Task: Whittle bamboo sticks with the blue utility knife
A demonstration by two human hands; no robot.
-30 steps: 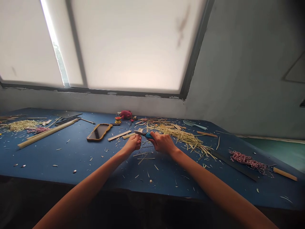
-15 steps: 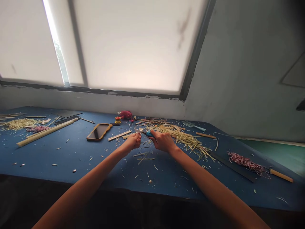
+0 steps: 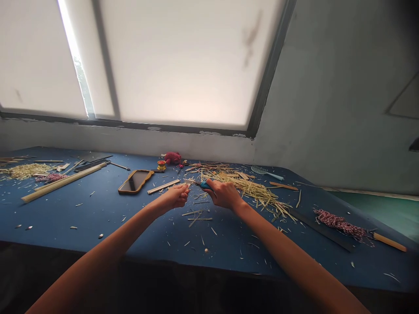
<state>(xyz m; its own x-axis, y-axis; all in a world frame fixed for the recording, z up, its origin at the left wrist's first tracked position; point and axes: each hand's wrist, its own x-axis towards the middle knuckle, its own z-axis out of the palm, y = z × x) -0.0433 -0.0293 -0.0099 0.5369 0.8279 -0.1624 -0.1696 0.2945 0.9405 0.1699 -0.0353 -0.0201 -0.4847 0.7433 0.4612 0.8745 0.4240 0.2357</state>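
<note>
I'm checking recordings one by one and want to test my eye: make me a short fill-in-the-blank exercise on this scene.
1. The right hand grips a dark-tipped tool whose handle is ____.
2. The left hand holds a small, pale wood-like piece; the yellow-framed mirror lies to that hand's ____.
3. The pale-blue hairbrush lies to the ____ of the dark-pink plush-looking toy.

Missing words: blue; left; right.

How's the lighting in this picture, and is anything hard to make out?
Head view: strong backlight through the window blind, with a glaring strip at the left; head view: near-black shade below the blue table; head view: the tip of the blue-handled tool in the right hand is too small to read clearly.
</note>
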